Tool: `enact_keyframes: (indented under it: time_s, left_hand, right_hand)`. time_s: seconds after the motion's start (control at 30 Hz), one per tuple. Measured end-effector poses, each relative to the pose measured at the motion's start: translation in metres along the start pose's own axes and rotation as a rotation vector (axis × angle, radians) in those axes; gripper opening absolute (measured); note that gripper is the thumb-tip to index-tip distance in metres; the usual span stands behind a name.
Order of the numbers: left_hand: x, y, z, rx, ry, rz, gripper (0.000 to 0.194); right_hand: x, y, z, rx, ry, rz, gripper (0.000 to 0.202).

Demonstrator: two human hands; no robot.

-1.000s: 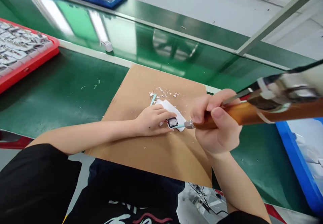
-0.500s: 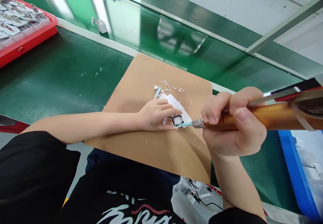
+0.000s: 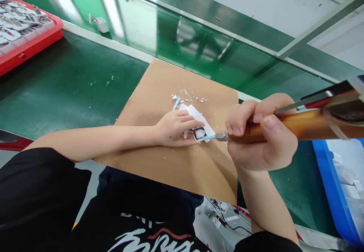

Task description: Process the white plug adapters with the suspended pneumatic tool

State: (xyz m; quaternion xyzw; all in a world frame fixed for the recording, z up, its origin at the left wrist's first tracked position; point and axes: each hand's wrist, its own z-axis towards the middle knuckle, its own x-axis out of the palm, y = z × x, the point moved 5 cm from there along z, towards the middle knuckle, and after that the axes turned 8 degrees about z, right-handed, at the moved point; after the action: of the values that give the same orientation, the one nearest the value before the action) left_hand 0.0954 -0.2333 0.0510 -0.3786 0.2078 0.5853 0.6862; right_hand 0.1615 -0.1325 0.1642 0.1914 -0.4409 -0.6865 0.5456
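My left hand (image 3: pixel 176 129) rests on the brown cardboard, closed around a small white housing (image 3: pixel 200 133). That housing has a dark-rimmed opening, with red and black wires at its left side. Under it lies a white, flat-looking piece (image 3: pixel 196 114). My right hand (image 3: pixel 263 136) wraps round an amber-barrelled hand tool (image 3: pixel 308 125) with a lever along its top and a metal collar. The tool's light-blue tip (image 3: pixel 209 137) meets the lower right edge of the housing. Fingers hide part of the housing.
White shavings (image 3: pixel 187 96) and a light-blue strip (image 3: pixel 176 103) lie on the cardboard (image 3: pixel 159 168). At the left stands a red tray (image 3: pixel 31 49) of white parts; at the right, a blue bin (image 3: pixel 327 183). Another wired white housing (image 3: pixel 101 25) sits on the glossy green strip behind.
The wired white housing on the green strip behind has moved left. My right hand and the tool have risen slightly in view. My left hand keeps its hold, almost unmoved.
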Motion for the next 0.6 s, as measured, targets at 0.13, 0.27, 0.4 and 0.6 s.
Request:
enact_keyframes:
  time_s: [0.13, 0.27, 0.4, 0.6]
  left_hand:
    - [-0.0009, -0.0006, 0.0003, 0.004, -0.009, 0.003, 0.037]
    - [-0.0026, -0.0009, 0.0006, 0.022, -0.046, 0.004, 0.034]
    - [-0.0006, 0.0, 0.0006, 0.007, -0.009, 0.004, 0.034]
    - [-0.0002, 0.0001, -0.0007, -0.02, -0.007, -0.071, 0.031]
  right_hand:
    - [-0.0012, -0.0004, -0.0004, 0.028, -0.023, -0.019, 0.029]
    - [-0.0004, 0.0006, -0.0009, 0.02, -0.029, 0.029, 0.027]
    - [0.0012, 0.0017, -0.0017, 0.005, 0.01, 0.059, 0.016]
    - [-0.0016, -0.0012, 0.0005, 0.006, 0.013, 0.034, 0.014]
